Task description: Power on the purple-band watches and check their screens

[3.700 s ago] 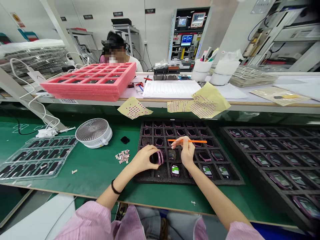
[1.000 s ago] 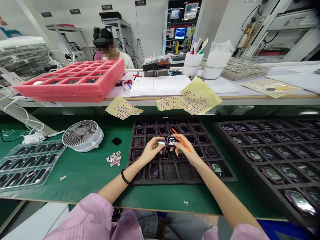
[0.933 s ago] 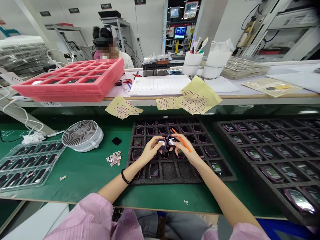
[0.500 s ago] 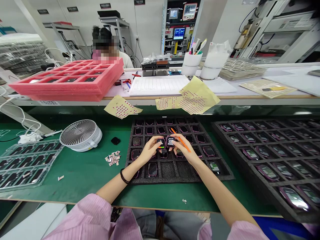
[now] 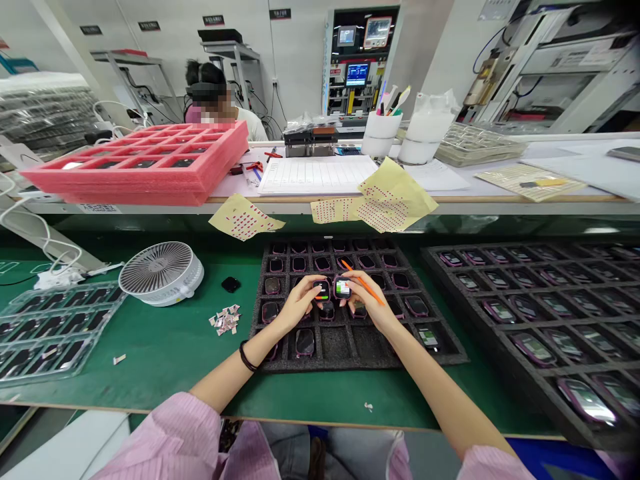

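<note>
My left hand grips a smartwatch whose dark screen carries a green and orange strip, the thumb lying on its face. Close beside it, my right hand is closed on a second smartwatch with a lit white and green screen. A thin orange stick, perhaps a pen or tool, is also held in the right hand, pointing up and left. Both watches are above a black foam tray with several purple-rimmed watches in its pockets. The fingers behind the watches are partly hidden.
Another black foam tray of watches lies right. Left are a white fan, small paper tabs, a dark square piece and a clear tray. A pink foam tray rests on the shelf; a person sits beyond.
The right watch's screen has gone from dark with white text to white and green. The left watch's display has changed slightly. Both hands stay nearly in place.
</note>
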`<state>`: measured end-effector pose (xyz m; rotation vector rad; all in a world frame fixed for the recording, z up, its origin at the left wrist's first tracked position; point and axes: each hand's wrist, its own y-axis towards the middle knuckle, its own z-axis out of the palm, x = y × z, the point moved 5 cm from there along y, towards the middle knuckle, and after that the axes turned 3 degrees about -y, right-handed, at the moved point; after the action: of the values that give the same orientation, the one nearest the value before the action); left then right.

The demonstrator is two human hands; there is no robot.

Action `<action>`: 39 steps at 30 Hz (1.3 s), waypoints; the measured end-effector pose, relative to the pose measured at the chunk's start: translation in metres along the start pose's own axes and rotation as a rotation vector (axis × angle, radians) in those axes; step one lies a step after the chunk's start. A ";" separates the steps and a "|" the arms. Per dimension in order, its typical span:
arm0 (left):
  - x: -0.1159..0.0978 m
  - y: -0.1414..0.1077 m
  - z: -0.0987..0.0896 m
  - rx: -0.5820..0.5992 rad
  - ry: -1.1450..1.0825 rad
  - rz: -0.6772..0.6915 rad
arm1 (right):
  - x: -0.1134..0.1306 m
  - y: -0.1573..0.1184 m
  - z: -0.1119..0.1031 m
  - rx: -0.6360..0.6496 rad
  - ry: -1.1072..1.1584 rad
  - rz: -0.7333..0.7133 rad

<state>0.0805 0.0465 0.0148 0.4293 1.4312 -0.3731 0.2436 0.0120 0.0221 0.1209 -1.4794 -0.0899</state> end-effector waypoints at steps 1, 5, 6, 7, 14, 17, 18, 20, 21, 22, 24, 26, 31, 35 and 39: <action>0.000 0.000 0.000 -0.002 -0.001 -0.001 | 0.001 0.000 0.001 0.013 -0.002 -0.006; 0.000 0.000 -0.001 -0.003 -0.003 -0.001 | 0.001 -0.001 0.002 0.040 -0.018 -0.019; 0.000 0.000 -0.001 -0.003 -0.003 0.000 | 0.001 -0.001 0.002 0.041 -0.020 -0.019; 0.000 0.000 -0.001 -0.003 -0.003 0.000 | 0.000 -0.001 0.002 0.041 -0.021 -0.018; 0.003 0.001 0.000 -0.001 0.004 0.013 | -0.001 0.000 0.000 0.019 -0.029 -0.026; 0.003 0.001 0.000 -0.003 0.018 0.016 | 0.000 0.000 0.000 0.003 -0.034 -0.027; 0.003 0.000 -0.001 -0.005 0.019 0.016 | 0.000 0.000 0.000 -0.005 -0.035 -0.025; 0.002 0.000 -0.001 -0.011 0.013 0.014 | 0.000 0.000 0.000 -0.018 -0.031 -0.020; 0.001 0.000 -0.002 -0.013 0.004 0.010 | -0.001 0.000 0.000 -0.018 -0.024 -0.019; 0.001 0.000 -0.002 -0.015 -0.008 0.002 | -0.001 0.000 0.000 -0.015 -0.014 -0.019; 0.001 0.001 -0.003 -0.013 -0.039 -0.025 | -0.002 0.001 0.000 -0.005 0.010 -0.022; 0.001 0.001 -0.003 -0.011 -0.069 -0.048 | -0.003 0.001 -0.001 0.002 0.031 -0.027; 0.000 0.001 -0.002 -0.001 -0.074 -0.018 | -0.002 0.001 -0.001 0.008 0.032 -0.027; 0.001 0.001 0.000 0.005 -0.043 0.026 | -0.001 0.000 0.000 0.014 0.011 -0.033; 0.001 0.001 0.001 0.002 -0.020 0.091 | 0.000 0.000 0.002 0.021 -0.006 -0.033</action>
<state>0.0816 0.0471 0.0140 0.4890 1.3865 -0.3050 0.2418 0.0117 0.0221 0.1617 -1.4854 -0.1016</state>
